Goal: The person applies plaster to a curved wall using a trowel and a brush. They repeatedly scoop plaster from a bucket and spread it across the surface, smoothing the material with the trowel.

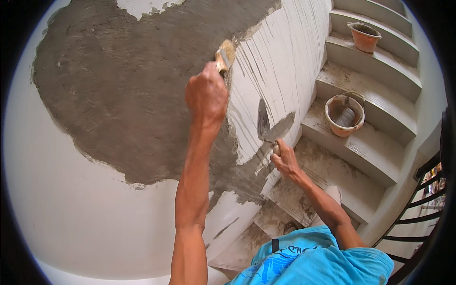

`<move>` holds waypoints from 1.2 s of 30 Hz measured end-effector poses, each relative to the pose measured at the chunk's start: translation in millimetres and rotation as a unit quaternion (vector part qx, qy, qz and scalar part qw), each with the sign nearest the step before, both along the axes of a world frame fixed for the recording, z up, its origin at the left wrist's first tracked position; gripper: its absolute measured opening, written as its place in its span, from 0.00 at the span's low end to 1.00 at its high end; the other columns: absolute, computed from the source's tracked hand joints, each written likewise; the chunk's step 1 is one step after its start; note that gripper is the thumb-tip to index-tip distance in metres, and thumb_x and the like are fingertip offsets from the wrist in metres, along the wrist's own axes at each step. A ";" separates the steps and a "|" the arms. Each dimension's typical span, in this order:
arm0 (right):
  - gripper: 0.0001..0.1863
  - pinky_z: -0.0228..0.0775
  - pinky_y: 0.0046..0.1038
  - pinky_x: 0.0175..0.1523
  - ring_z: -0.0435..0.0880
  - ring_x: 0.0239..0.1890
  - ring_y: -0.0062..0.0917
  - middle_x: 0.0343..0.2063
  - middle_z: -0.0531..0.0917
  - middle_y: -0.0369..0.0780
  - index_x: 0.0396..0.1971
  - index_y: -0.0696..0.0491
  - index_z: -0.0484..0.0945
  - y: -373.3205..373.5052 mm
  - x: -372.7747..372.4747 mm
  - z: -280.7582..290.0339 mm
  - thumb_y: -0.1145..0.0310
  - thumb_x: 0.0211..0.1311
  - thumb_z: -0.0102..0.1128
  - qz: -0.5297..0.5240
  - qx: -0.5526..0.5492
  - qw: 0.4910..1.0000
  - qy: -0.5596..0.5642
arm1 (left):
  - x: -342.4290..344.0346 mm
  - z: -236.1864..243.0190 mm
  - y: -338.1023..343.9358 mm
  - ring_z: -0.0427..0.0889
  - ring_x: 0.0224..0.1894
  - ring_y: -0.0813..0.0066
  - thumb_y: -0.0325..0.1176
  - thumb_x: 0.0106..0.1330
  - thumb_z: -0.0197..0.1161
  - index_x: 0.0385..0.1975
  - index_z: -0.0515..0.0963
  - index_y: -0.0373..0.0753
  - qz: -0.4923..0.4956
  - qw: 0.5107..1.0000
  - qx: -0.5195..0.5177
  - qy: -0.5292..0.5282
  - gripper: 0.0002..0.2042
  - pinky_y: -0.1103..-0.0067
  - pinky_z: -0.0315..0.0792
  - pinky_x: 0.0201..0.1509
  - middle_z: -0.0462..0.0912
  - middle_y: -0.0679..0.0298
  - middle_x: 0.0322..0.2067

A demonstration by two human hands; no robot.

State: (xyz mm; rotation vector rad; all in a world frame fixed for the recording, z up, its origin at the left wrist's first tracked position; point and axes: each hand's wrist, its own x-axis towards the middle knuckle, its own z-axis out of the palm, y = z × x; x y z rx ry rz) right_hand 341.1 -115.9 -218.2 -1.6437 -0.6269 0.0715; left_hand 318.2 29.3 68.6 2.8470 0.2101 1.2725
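Note:
My left hand (206,92) is raised to the wall, closed around a paintbrush (225,53) with pale bristles. The bristles are at the right edge of a broad patch of wet grey mortar (128,90) on the white wall. Lower and to the right, my right hand (285,159) grips a pointed trowel (281,127) by its handle, close to the wall. Beside its mortar-smeared blade stands a darker blade shape (262,119); I cannot tell whether it is a second trowel. Grey drips streak the wall right of the patch.
Mortar-stained stairs (351,90) climb at the right. One bucket (332,124) stands on a step with a grey cylindrical thing (346,117) in it; another orange bucket (365,42) sits higher up. A black railing (422,218) runs along the lower right.

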 end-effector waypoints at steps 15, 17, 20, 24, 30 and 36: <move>0.11 0.68 0.53 0.35 0.80 0.29 0.57 0.22 0.79 0.56 0.37 0.59 0.64 63.1 89.3 118.9 0.80 0.54 0.52 -0.109 -0.041 0.966 -0.229 | -240.9 -68.1 6.6 0.82 0.28 0.48 0.19 0.66 0.54 0.48 0.79 0.31 0.140 0.987 -0.057 0.053 0.13 0.63 0.74 0.33 0.83 0.46 0.29; 0.10 0.69 0.51 0.33 0.81 0.29 0.54 0.20 0.77 0.54 0.37 0.58 0.65 59.8 66.1 96.6 0.80 0.55 0.52 -0.071 -0.060 0.950 -0.299 | -276.0 -77.3 4.8 0.81 0.26 0.52 0.21 0.67 0.53 0.47 0.80 0.30 0.177 0.972 -0.125 0.092 0.12 0.65 0.74 0.32 0.82 0.48 0.26; 0.10 0.70 0.49 0.33 0.82 0.29 0.54 0.21 0.78 0.54 0.38 0.58 0.66 43.2 47.6 90.8 0.79 0.55 0.52 0.005 -0.100 0.963 -0.251 | -322.9 -91.7 2.7 0.78 0.21 0.63 0.25 0.69 0.53 0.46 0.80 0.29 0.227 0.930 -0.243 0.156 0.12 0.69 0.72 0.29 0.79 0.52 0.22; 0.11 0.71 0.51 0.35 0.82 0.29 0.56 0.21 0.79 0.56 0.39 0.58 0.67 35.9 83.4 116.2 0.78 0.56 0.52 -0.058 -0.046 0.971 -0.226 | -365.6 -112.9 -3.2 0.72 0.16 0.76 0.31 0.70 0.52 0.47 0.81 0.29 0.210 0.855 -0.443 0.169 0.15 0.75 0.67 0.20 0.74 0.60 0.19; 0.11 0.71 0.52 0.36 0.80 0.29 0.58 0.21 0.78 0.58 0.38 0.58 0.65 47.4 110.0 131.7 0.79 0.54 0.52 -0.077 -0.054 0.966 -0.240 | -396.4 -145.7 -4.3 0.67 0.12 0.80 0.34 0.71 0.50 0.48 0.82 0.30 0.227 0.798 -0.539 0.147 0.17 0.79 0.64 0.15 0.69 0.67 0.17; 0.13 0.71 0.51 0.37 0.81 0.30 0.57 0.23 0.79 0.57 0.39 0.59 0.67 29.1 66.6 119.4 0.78 0.52 0.54 0.031 -0.094 0.971 -0.218 | -392.8 -160.4 0.5 0.67 0.12 0.79 0.34 0.72 0.50 0.48 0.81 0.31 0.209 0.794 -0.550 0.150 0.17 0.79 0.64 0.14 0.69 0.66 0.18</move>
